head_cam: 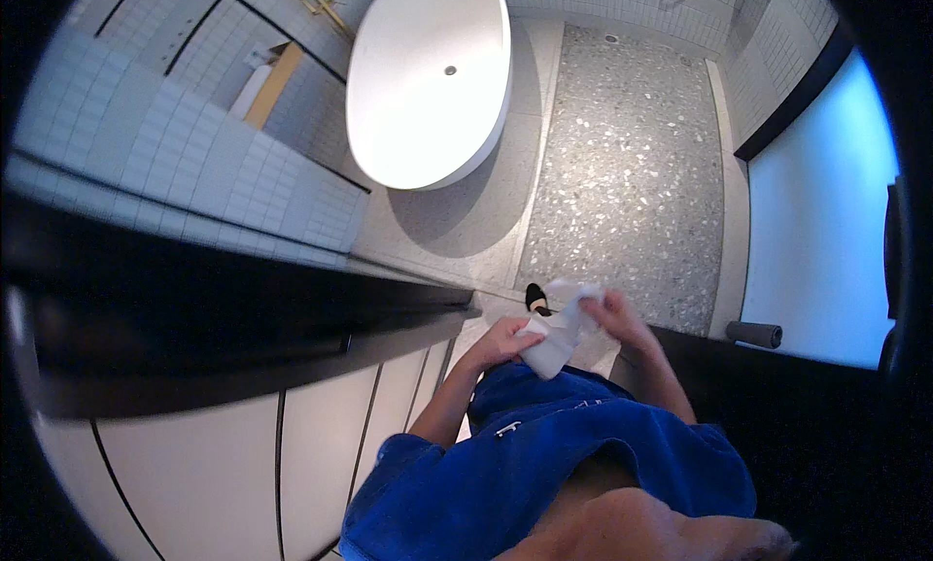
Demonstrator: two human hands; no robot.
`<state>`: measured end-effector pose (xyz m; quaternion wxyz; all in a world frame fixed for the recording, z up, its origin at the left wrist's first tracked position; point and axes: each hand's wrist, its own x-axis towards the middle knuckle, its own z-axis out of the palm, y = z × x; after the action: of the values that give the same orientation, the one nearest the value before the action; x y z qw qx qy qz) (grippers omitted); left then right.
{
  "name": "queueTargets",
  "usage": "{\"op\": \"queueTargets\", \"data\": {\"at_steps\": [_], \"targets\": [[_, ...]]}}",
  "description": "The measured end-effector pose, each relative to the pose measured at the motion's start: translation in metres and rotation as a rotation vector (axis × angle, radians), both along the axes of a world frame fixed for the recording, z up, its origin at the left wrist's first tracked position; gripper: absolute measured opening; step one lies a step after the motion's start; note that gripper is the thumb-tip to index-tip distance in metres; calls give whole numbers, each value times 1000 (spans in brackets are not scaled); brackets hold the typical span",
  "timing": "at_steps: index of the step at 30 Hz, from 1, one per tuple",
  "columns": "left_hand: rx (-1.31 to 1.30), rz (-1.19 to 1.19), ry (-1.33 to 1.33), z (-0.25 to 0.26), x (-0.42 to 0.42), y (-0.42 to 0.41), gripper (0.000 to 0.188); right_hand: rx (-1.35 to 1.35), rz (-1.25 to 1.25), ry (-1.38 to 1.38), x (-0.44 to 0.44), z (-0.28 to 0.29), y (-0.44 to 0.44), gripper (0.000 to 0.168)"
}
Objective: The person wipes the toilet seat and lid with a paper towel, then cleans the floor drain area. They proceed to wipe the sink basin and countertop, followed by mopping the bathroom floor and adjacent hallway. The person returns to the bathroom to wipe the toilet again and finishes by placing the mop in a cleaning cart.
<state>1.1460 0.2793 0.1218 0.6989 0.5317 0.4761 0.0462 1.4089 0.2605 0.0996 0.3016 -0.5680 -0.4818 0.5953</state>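
Note:
A thin white sheet (552,348), tissue or cloth, is stretched between my two hands in front of my blue shirt (539,452). My left hand (503,340) pinches its left side between thumb and fingers. At the upper right part, my right hand (611,315) grips the sheet; motion blurs this hand and the edge near it. The picture does not settle whether the sheet is paper or fabric. Below the sheet one black shoe (536,297) shows on the floor.
A white freestanding bathtub (430,87) stands ahead, beside a grey terrazzo floor panel (627,175). To the left runs a dark counter edge (255,375) above pale cabinet fronts (328,415). A rolled dark grey towel or mat (755,334) lies at right by a bright bluish panel (816,233).

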Motion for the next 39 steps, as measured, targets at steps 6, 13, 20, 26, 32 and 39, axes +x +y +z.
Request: {"op": "queueTargets", "data": {"at_steps": [6, 13, 20, 26, 32, 39], "targets": [[153, -350, -105, 11, 116, 152, 27, 21, -70, 97, 31, 28, 60, 32], [65, -588, -48, 5, 243, 354, 36, -36, -648, 53, 172, -1, 207, 25], [51, -293, -121, 15, 353, 489, 27, -43, -376, -116, 317, 34, 397, 22], [-28, -106, -188, -3, 422, 600, 21, 23, 110, -136, 347, 56, 556, 45], [-145, -246, -163, 3, 480, 762, 33, -150, -336, 96, 422, 11, 677, 25], [-222, -275, -106, -22, 572, 912, 37, -172, -613, 212, 534, 10, 804, 26]]}}
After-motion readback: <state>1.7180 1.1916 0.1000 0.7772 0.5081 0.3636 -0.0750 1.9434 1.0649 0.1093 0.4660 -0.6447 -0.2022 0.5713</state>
